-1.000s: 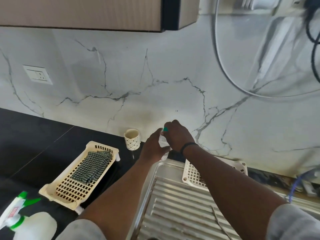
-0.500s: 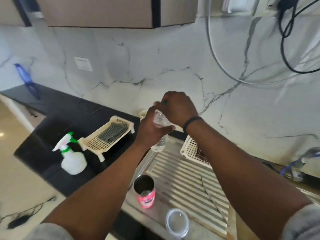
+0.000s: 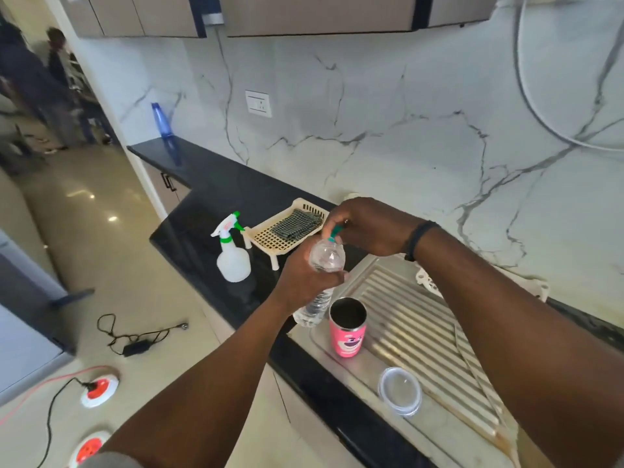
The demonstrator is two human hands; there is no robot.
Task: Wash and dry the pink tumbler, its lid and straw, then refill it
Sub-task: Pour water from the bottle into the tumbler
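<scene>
Washing looks finished: left hand [image 3: 304, 282] grips the water bottle [image 3: 320, 282], right hand [image 3: 368, 228] pinches its cap [image 3: 334, 234], the open tumbler [image 3: 347, 327] at five o'clock awaiting refill.

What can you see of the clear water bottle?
The water bottle is clear, thin ribbed plastic with a green cap. It is held tilted above the counter edge, its base low beside the pink tumbler, apart from it. The left hand grips its middle; the right hand pinches the cap. Some water seems to sit near the base. Whether the cap is loosened cannot be told.
</scene>
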